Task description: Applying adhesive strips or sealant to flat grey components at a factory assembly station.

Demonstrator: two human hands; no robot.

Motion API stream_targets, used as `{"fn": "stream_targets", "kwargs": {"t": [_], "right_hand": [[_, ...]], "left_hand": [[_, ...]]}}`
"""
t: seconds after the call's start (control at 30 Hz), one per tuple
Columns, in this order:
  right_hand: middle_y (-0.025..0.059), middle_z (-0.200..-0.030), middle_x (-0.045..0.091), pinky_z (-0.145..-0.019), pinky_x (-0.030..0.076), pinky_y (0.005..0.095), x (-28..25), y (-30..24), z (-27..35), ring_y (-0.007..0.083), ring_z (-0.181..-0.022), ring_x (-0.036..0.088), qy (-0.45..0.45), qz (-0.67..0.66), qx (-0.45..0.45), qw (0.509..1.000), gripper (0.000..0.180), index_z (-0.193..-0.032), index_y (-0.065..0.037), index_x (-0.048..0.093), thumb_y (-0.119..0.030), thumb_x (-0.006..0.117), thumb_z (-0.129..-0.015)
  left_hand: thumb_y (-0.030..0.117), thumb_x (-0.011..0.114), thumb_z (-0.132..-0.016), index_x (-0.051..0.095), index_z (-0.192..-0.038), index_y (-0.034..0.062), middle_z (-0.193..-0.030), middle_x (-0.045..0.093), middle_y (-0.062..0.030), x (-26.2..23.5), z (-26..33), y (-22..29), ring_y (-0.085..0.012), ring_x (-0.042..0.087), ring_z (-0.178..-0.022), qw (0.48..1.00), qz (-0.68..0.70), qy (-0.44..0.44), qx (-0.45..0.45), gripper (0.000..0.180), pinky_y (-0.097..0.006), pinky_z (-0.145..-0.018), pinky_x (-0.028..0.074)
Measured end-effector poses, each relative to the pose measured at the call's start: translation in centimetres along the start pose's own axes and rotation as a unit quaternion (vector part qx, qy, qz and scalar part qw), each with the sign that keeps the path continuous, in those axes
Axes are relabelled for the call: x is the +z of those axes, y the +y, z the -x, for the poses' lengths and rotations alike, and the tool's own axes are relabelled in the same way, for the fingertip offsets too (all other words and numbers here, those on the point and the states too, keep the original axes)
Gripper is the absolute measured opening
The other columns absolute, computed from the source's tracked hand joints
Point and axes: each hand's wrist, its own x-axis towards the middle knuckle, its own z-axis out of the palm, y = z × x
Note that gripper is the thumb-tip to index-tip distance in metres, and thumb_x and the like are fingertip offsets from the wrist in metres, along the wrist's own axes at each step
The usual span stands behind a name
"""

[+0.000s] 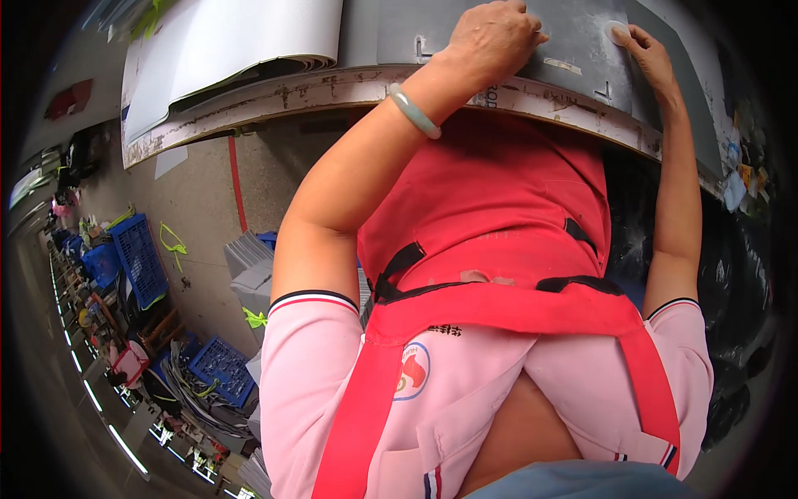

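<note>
a dark grey sheet (573, 37) lies flat on a worn worktable (332, 87), its long axis running left to right along the table's front edge, which bends with the lens. a small pale round disc (618, 32) sits on the sheet near its right end. the right hand (650, 51) reaches up to it with the arm stretched nearly straight, fingertips pinched on or pressed against the disc; whether it is actually gripped cannot be told. to the left of that grip, the left hand (496, 35) lies knuckles up on the sheet, fingers curled down and pressing on it, closed around nothing visible. a pale green bangle (413, 110) circles the left wrist, and the elbow is bent outward. a red apron (499, 249) over a pink shirt fills the view below the hands. further left, large white sheets (241, 41) lie stacked and curling. blue crates (137, 258) stand on the floor far below left, small and blurred. the sheet's top edge is cut off.
</note>
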Motion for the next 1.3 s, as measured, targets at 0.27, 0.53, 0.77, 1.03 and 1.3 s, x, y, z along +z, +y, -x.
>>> {"fn": "stream_targets", "kwargs": {"t": [0.27,0.53,0.77,1.03,1.3], "right_hand": [[-0.0016,-0.074,0.063,-0.068,0.048,0.028,2.5,-8.1,5.4,0.0083,-0.074,0.059,0.108,-0.096,0.008,0.99,0.02,-0.089,-0.003,0.066,-0.022,0.069,-0.094],[0.0012,-0.093,0.069,-0.073,0.051,0.0247,2.9,-10.1,12.5,0.0084,-0.08,0.062,-0.019,0.075,-0.11,0.991,0.017,-0.113,-0.004,0.072,-0.013,0.065,-0.101],[0.0074,-0.092,0.069,-0.079,0.052,0.029,4.3,-10.7,12.4,0.0174,-0.085,0.067,-0.014,0.134,-0.212,0.968,0.013,-0.107,-0.001,0.071,-0.009,0.068,-0.096],[0.0006,-0.081,0.063,-0.057,0.048,0.0234,3.7,-11.0,13.1,0.0063,-0.066,0.059,0.011,-0.018,0.021,1.0,0.022,-0.116,-0.005,0.063,-0.017,0.067,-0.099],[0.0002,-0.077,0.061,-0.051,0.045,0.0204,1.9,-9.5,11.1,0.0051,-0.059,0.055,-0.098,0.003,0.081,0.992,0.031,-0.125,-0.007,0.058,-0.024,0.066,-0.101]], "left_hand": [[0.022,0.062,-0.093,0.062,-0.095,0.0115,-0.092,0.059,-0.0115,2.4,0.0,-1.1,-0.0305,0.06,-0.093,0.991,-0.094,0.089,0.019,0.011,-0.046,-0.086,0.043],[0.026,0.056,-0.1,0.064,-0.132,0.0162,-0.141,0.053,-0.0168,1.7,-1.0,0.9,-0.0393,0.044,-0.138,0.991,-0.118,-0.011,-0.059,0.035,-0.07,-0.114,0.028],[0.026,0.056,-0.1,0.064,-0.131,0.0161,-0.14,0.054,-0.0171,1.6,-0.7,0.9,-0.0398,0.045,-0.137,0.991,-0.119,-0.002,-0.06,0.034,-0.07,-0.113,0.03],[0.027,0.056,-0.1,0.066,-0.13,0.016,-0.139,0.055,-0.0171,1.5,-0.6,1.1,-0.0397,0.045,-0.138,0.991,-0.114,-0.013,-0.065,0.033,-0.069,-0.113,0.03],[0.027,0.056,-0.1,0.065,-0.131,0.0159,-0.139,0.056,-0.0173,1.6,-1.3,0.7,-0.0397,0.045,-0.138,0.99,-0.13,-0.001,-0.051,0.035,-0.07,-0.113,0.029]]}}
